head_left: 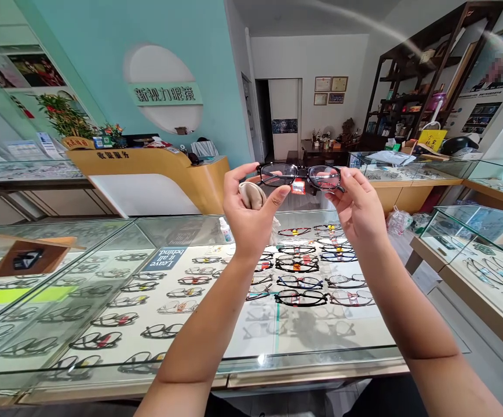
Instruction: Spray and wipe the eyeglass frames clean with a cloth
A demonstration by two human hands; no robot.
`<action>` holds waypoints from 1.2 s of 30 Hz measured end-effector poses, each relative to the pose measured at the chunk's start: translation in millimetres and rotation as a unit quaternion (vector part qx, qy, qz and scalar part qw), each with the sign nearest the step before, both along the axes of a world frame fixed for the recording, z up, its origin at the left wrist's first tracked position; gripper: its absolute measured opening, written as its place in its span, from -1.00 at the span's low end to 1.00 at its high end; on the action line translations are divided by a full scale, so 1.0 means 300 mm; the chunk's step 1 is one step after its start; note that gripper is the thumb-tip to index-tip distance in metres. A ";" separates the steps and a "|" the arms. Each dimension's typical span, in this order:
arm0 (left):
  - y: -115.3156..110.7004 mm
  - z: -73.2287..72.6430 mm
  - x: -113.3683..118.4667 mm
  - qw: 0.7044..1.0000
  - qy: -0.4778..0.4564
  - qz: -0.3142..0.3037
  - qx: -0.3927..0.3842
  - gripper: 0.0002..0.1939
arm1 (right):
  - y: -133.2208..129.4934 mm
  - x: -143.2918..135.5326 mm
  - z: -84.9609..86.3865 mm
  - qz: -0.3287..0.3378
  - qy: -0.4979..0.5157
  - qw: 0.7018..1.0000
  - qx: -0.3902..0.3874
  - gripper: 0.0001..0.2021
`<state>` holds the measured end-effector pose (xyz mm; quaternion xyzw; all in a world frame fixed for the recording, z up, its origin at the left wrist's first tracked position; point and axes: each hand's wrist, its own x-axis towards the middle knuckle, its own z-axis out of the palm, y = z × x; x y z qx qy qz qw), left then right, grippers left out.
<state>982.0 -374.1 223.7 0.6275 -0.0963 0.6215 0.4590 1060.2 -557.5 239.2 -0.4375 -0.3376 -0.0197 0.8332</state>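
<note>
Both my hands hold up a pair of dark-framed eyeglasses (301, 170) above the glass display case. My left hand (251, 217) grips the frame at its left end and also has a bunched light cloth (252, 196) tucked in its palm. At the right end, my right hand (358, 202) pinches the frame near the hinge. A small red and white tag (298, 186) shows below the bridge. Under my hands, several rows of eyeglasses (297, 264) lie on the case. A small white bottle (225, 230) stands to the left of my left wrist.
The glass display case (251, 366) spans the front, with more frames inside. A wooden box (29, 258) sits at the left. A yellow and white reception counter (147, 179) stands behind. Another glass case (486, 249) is on the right, and dark shelves (408, 87) rise at the back right.
</note>
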 end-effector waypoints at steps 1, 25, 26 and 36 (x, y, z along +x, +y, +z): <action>-0.002 0.001 0.001 1.000 -0.002 0.001 0.000 -0.20 | 0.000 0.000 0.000 -0.004 -0.002 1.000 -0.004 -0.71; 0.033 -0.011 0.016 0.994 0.065 -0.069 -0.046 -0.12 | -0.016 -0.040 0.019 -0.006 -0.016 1.000 -0.014 -0.67; 0.033 -0.010 0.016 0.994 0.071 -0.073 -0.046 -0.13 | -0.017 -0.043 0.020 -0.010 -0.019 1.000 -0.016 -0.66; 0.053 -0.024 0.039 0.993 0.084 -0.088 -0.007 -0.14 | -0.023 -0.055 0.026 -0.012 -0.038 0.999 -0.020 -0.70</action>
